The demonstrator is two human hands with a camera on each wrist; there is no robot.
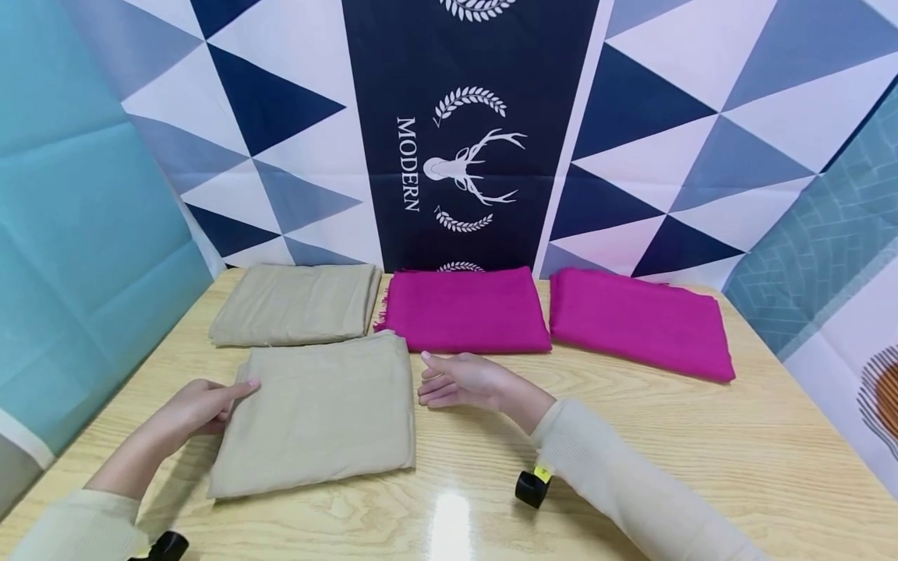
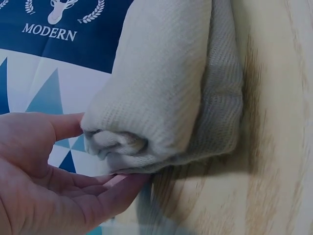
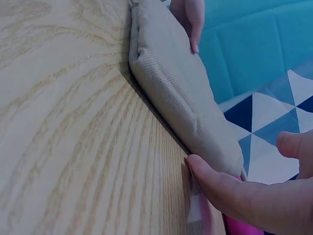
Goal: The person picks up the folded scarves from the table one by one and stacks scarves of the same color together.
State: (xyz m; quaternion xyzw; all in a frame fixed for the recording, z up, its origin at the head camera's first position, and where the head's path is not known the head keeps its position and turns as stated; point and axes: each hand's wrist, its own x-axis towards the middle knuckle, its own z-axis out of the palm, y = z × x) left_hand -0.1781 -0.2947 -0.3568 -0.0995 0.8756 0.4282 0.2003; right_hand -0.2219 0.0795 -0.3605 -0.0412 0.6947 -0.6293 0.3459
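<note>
A folded beige scarf (image 1: pixel 323 413) lies at the front left of the table, its far edge meeting a second folded beige scarf (image 1: pixel 298 304). My left hand (image 1: pixel 199 409) pinches the near scarf's left side, thumb on top and fingers tucked under its lower layer, as the left wrist view shows. The rolled end of the fabric (image 2: pixel 161 98) faces that palm. Beside the scarf's right edge is my right hand (image 1: pixel 466 382), thumb apart from loosely bent fingers, holding nothing. In the right wrist view, a fingertip (image 3: pixel 195 161) is right at the scarf's lower edge.
Two folded magenta scarves, a fringed middle one (image 1: pixel 466 312) and a right one (image 1: pixel 638 323), lie along the back of the wooden table (image 1: pixel 666 444). Patterned cloth (image 1: pixel 463 156) hangs behind it. Dark wrist devices (image 1: pixel 532 489) sit under both sleeves.
</note>
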